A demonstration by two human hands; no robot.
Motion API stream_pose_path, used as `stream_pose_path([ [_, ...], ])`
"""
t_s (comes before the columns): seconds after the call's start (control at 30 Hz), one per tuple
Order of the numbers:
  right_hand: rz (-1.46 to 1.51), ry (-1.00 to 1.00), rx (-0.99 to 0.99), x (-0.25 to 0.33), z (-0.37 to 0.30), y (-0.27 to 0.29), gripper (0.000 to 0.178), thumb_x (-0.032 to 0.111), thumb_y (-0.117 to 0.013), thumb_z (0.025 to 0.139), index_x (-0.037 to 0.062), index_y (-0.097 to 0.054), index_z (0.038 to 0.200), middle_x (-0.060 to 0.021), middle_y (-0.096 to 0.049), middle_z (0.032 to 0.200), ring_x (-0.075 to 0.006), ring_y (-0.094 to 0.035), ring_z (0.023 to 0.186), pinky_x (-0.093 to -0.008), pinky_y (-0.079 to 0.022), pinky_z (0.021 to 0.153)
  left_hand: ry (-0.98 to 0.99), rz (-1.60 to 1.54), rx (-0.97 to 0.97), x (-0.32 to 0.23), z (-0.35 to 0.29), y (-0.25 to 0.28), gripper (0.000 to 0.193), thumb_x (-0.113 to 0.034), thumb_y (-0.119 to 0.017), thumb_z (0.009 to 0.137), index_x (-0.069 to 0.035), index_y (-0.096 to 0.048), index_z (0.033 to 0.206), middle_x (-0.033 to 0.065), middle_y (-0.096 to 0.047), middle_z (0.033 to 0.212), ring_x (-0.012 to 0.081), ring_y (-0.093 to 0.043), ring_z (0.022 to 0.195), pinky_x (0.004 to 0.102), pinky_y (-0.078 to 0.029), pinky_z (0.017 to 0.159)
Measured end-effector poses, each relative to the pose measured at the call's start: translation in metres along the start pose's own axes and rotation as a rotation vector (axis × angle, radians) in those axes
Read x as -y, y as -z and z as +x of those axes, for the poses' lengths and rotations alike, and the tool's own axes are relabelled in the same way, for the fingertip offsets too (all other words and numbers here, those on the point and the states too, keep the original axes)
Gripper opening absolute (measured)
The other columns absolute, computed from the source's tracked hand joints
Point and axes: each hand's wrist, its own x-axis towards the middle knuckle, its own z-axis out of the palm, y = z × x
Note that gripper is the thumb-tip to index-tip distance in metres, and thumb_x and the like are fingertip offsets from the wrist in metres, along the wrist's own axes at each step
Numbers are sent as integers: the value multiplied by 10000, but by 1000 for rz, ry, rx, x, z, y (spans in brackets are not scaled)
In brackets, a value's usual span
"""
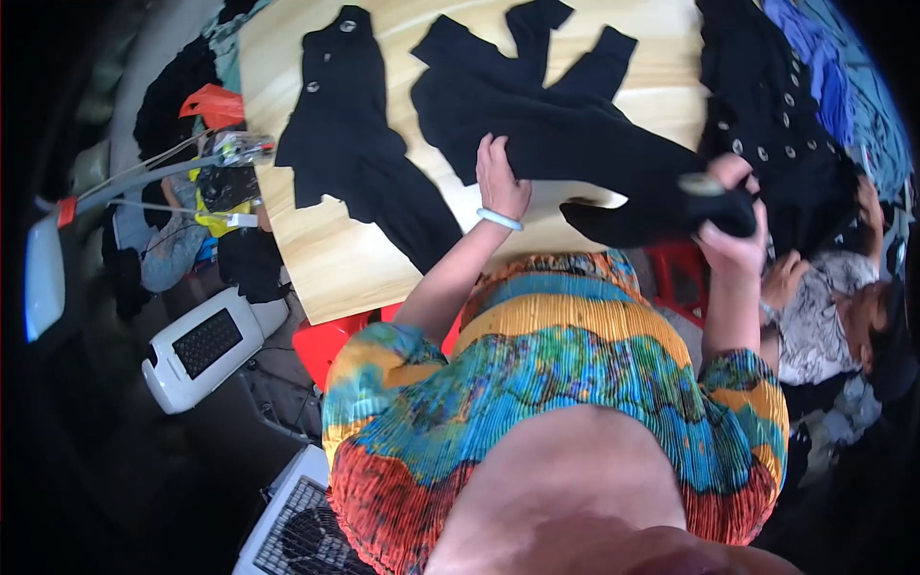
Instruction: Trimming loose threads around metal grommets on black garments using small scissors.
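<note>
A black garment [565, 129] lies across the table in front of me, its right part lifted above the surface. My right hand [736, 230] grips that raised end, with fingers and thumb around the bunched cloth. A pale oval fitting, smeared by motion, shows on the cloth by these fingers. My left hand [502, 182] rests at the garment's near edge, fingers stretched out over the fabric and thumb apart. Left of it, another black garment [350, 125] with several shiny round fittings lies spread flat.
The light wooden table [331, 273] has red stools [321, 345] under its near edge. At right, a co-worker's hands [784, 278] are at a black garment [757, 105] with several round fittings. Blue cloth [815, 67] lies beyond. A white machine [206, 345] and lamp [45, 273] stand left.
</note>
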Motion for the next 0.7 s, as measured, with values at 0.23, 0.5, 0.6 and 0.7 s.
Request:
stream_pose_path([
  [0.23,-170,164,144,22,2,-5,400,61,-672,517,25,-459,853,-75,-447,836,-150,-464,755,-250,-379,706,370,-1665,216,-84,44,154,341,-60,-463,789,91,-440,1094,186,-518,1058,190,-519,982,264,-389,865],
  [0.5,87,129,624,37,38,-86,449,128,-751,526,2,-505,881,-96,-542,878,-189,-539,739,-287,-410,723,-63,-474,129,-118,40,197,266,-24,-467,784,48,-504,1037,148,-572,958,191,-558,890,278,-434,799],
  [0.6,85,29,539,63,34,-105,516,118,-747,521,-15,-494,951,-97,-544,916,-185,-542,751,-291,-412,733,-136,-465,23,-116,52,236,263,-30,-486,771,41,-516,1023,140,-575,949,188,-557,876,272,-435,787],
  [0.7,208,120,646,52,53,-122,786,85,-738,525,-43,-328,1183,-104,-535,1004,-28,-385,540,-153,-325,534,-183,-480,-52,-85,75,281,261,-37,-505,758,34,-527,1008,132,-577,940,185,-557,862,266,-435,774],
])
